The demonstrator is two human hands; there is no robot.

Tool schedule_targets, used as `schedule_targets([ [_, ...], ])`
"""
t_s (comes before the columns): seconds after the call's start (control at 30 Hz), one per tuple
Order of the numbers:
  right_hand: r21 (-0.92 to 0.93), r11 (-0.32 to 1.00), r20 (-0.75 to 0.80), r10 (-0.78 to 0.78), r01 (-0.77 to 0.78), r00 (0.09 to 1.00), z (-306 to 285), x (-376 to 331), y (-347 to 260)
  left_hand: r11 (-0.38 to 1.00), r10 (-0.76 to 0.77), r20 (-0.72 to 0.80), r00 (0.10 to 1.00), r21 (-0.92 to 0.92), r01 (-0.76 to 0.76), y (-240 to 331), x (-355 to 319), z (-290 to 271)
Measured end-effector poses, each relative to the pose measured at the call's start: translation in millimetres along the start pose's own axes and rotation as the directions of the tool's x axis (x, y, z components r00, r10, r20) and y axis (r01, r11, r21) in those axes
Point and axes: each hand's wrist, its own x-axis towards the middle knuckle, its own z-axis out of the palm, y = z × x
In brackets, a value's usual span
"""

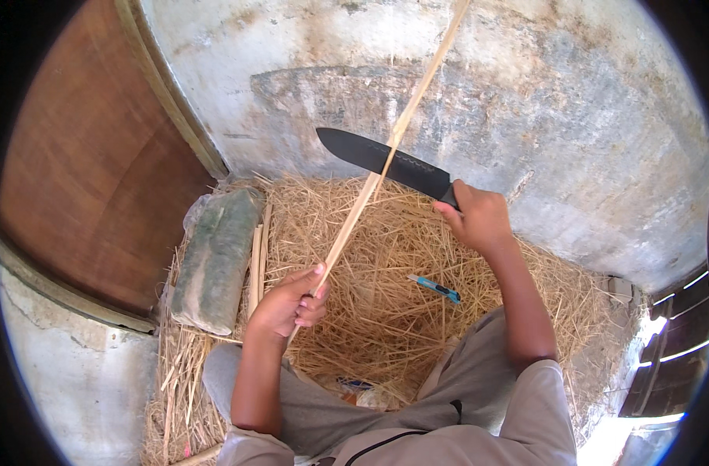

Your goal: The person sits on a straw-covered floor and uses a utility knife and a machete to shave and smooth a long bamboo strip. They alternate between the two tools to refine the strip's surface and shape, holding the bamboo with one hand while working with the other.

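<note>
A long, thin strip of pale split wood or bamboo (354,211) slants up from my lap toward the wall. My left hand (289,301) is closed round its lower part. Gripped by its handle, a large knife with a broad black blade (418,172) is in my right hand (479,216). The blade lies across the strip, its tip pointing left, and the strip looks partly split where they meet. Below the knife, a blue utility cutter (435,288) rests on the straw (385,334), apart from both hands.
To the left lies a greenish plastic-wrapped bundle (221,260), with several cut strips (256,268) beside it. A brown wooden panel (98,163) stands at the left. The stained wall (541,116) rises close ahead. Dark slats (673,342) with light gaps are at the right.
</note>
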Motion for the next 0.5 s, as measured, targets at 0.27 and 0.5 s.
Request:
schedule_targets([
  [0.27, 0.194, 0.974, 0.048, 0.112, -0.119, 0.993, 8, -20, -33, 0.998, -0.008, -0.039, 0.999, 0.058, 0.011, 1, 0, 4],
  [0.5, 0.366, 0.907, 0.154, 0.161, -0.208, 0.975, 1, -23, -30, 0.998, -0.02, -0.022, 1.0, 0.052, 0.021, 0, 3, 5],
])
